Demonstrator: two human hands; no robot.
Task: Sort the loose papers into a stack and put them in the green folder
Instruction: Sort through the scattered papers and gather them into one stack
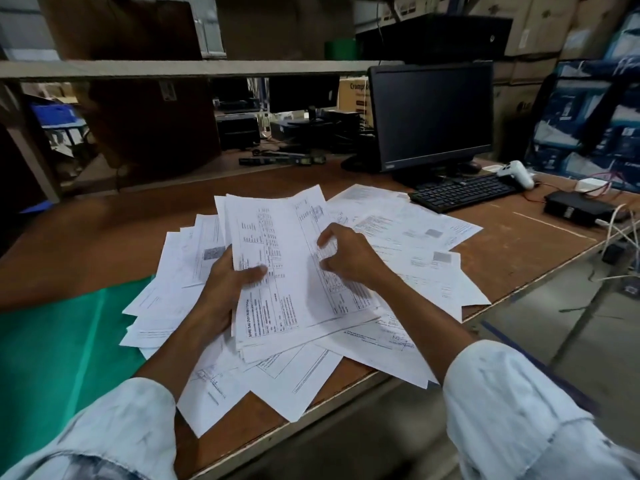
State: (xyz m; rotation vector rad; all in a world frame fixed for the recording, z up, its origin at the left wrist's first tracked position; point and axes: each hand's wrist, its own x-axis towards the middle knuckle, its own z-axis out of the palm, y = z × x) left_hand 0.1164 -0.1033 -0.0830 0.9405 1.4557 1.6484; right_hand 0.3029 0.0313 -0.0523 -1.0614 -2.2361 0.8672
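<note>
A sheaf of printed white papers (287, 271) is lifted over the middle of the wooden desk. My left hand (228, 282) grips its left edge, thumb on top of the front sheet. My right hand (346, 254) holds the sheaf's right side with curled fingers, pinching the top sheets. More loose papers (415, 233) lie scattered on the desk beneath and to the right, some overhanging the front edge. The green folder (59, 344) lies flat at the left, partly under the papers.
A black monitor (433, 116) and keyboard (464, 195) stand at the back right, with a white handheld scanner (516, 173), a black box (578, 209) and cables beyond. A shelf (173, 69) spans the back. The desk's front edge (346, 393) runs diagonally.
</note>
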